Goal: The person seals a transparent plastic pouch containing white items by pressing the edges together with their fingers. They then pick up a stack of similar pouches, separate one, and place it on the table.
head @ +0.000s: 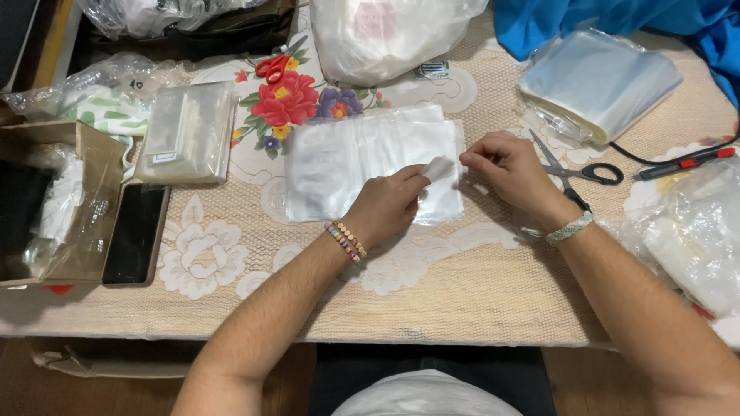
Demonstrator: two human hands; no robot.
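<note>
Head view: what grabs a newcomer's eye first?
Mid-table, the left hand and right hand pinch a small white strip between them over a stack of clear plastic bags. Just above left, a bright red flower print on the tablecloth with red-handled scissors beside it. Top right, blue fabric.

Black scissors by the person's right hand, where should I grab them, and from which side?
Take the black scissors by the black finger loops, probably coming in from the right. The loops lie bare toward the right table edge, while the blades point up-left, their middle tucked beside the right hand. That way your fingers stay off the sharp part.
</note>
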